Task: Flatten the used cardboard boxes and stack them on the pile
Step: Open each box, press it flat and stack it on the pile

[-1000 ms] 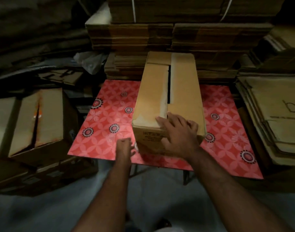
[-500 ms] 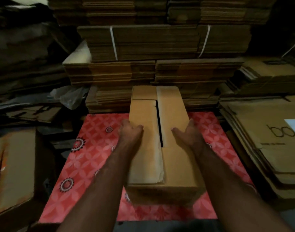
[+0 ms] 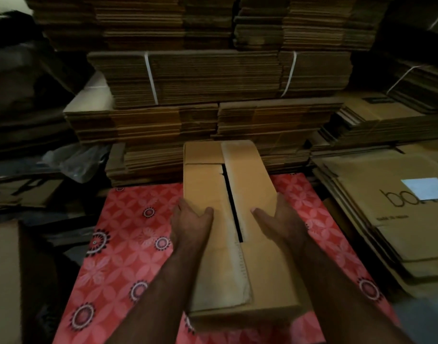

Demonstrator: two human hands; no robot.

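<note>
1. A long, narrow brown cardboard box (image 3: 228, 219) lies on a red board with a pattern of pale petals and dark round flowers (image 3: 128, 244). The box is not yet flattened; it keeps its full shape.
2. The top flaps of the box are closed, but a dark slit runs along the middle between them. The far end of the box reaches up to the stacks behind it.
3. The left hand (image 3: 190, 224) rests on the left edge of the box top. Its thumb lies on the left flap, and the other fingers go down over the left side of the box, so the hand grasps this edge.
4. The right hand (image 3: 280, 224) is placed in the same way on the right edge: the thumb lies on the right flap and points to the slit, and the fingers wrap down the right side.
5. Behind the box stand high stacks of flattened brown cardboard (image 3: 213, 78). One bundle is tied with white straps (image 3: 151, 78).
6. To the right is a lower pile of flat cardboard sheets (image 3: 387, 219), with dark printed letters and a pale rectangular label (image 3: 424, 187) on the top sheet.
7. To the left, in the dark, a crumpled clear plastic bag (image 3: 74, 160) lies near the stacks.
</note>
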